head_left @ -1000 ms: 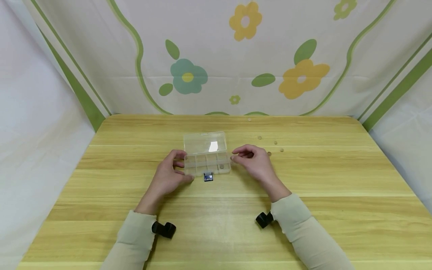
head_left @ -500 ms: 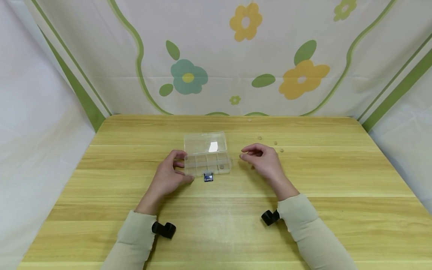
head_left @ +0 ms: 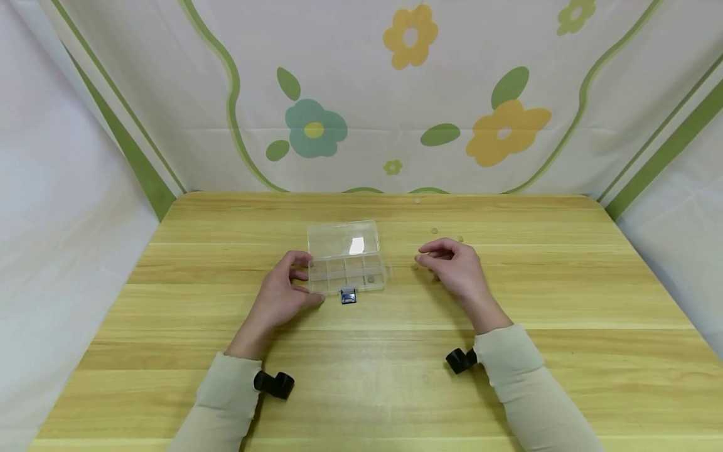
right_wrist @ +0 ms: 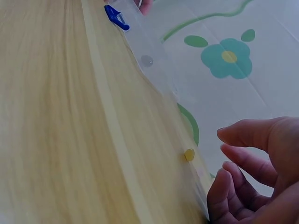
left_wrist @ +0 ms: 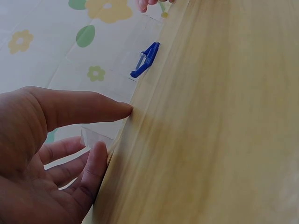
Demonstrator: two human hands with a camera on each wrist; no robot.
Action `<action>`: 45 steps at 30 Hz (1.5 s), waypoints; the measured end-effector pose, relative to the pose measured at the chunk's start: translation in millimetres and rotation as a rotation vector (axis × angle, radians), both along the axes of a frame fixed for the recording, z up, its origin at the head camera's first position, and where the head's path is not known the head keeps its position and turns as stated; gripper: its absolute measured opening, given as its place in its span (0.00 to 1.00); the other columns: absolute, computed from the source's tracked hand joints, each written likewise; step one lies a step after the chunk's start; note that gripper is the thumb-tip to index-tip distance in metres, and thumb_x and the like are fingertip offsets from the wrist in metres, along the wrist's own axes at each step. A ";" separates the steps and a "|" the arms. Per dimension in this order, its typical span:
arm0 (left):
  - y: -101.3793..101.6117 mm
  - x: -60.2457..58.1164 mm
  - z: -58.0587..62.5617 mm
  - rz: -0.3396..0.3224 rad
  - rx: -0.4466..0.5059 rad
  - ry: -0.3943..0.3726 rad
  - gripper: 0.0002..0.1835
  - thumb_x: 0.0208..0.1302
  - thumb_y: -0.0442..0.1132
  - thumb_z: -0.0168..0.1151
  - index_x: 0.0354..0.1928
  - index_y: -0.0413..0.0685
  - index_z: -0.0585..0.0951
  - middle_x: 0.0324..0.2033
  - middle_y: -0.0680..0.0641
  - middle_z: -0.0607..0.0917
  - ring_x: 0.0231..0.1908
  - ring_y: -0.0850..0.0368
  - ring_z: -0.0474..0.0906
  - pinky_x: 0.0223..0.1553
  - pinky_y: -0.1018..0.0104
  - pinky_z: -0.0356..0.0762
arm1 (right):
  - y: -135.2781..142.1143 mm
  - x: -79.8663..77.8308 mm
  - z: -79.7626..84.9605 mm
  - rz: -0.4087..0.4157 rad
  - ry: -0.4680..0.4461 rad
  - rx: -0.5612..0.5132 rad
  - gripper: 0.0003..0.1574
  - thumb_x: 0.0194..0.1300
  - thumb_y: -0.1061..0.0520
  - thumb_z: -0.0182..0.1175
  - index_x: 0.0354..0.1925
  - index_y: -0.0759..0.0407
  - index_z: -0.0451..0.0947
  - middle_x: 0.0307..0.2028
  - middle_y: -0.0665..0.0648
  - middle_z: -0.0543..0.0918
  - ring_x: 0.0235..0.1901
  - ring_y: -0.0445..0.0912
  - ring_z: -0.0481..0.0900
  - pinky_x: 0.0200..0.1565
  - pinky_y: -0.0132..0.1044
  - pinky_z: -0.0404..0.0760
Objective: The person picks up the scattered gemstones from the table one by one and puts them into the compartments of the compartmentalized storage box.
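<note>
A clear plastic compartment box (head_left: 336, 274) sits mid-table with its lid (head_left: 333, 238) raised and its blue latch (head_left: 348, 297) toward me. My left hand (head_left: 282, 290) grips the left end of the box, thumb at the front edge and fingers around the side. One greyish bead (head_left: 371, 279) lies in a right-hand front compartment. Right of the box, my right hand (head_left: 452, 267) hovers low with thumb and forefinger apart and nothing between them. Just beyond its fingertips a yellowish bead (right_wrist: 189, 155) rests on the wood.
More small pale beads lie farther back: one bead (head_left: 434, 231), another bead (head_left: 460, 238) partly behind my hand, and one bead (head_left: 417, 201) near the table's (head_left: 361, 376) back edge. A flower-printed cloth (head_left: 361, 94) hangs behind the table.
My right hand has moved to the right, away from the box. A bead now shows by its fingertips, while some beads are covered by the hand. My left hand and the box have stayed put.
</note>
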State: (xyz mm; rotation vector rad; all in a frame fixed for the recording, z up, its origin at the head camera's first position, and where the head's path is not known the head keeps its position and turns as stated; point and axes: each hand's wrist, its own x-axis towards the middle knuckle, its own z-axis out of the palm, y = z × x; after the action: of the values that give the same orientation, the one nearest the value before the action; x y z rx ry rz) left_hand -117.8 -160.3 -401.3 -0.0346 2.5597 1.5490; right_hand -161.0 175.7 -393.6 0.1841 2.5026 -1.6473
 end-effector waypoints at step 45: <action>0.9 1.9 2.1 -0.006 -0.005 -0.007 0.39 0.55 0.27 0.79 0.69 0.43 0.73 0.61 0.36 0.80 0.49 0.44 0.84 0.53 0.57 0.85 | 34.5 4.7 -5.2 -0.027 0.054 0.139 0.24 0.67 0.53 0.75 0.57 0.61 0.84 0.44 0.54 0.83 0.37 0.42 0.81 0.34 0.31 0.84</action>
State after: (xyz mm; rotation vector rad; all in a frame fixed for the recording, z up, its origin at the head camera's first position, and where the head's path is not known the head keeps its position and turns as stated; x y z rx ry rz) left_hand -115.9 -159.4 -399.2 -0.0329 2.5561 1.5371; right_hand -156.3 210.2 -398.8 0.1916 2.6682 -1.5076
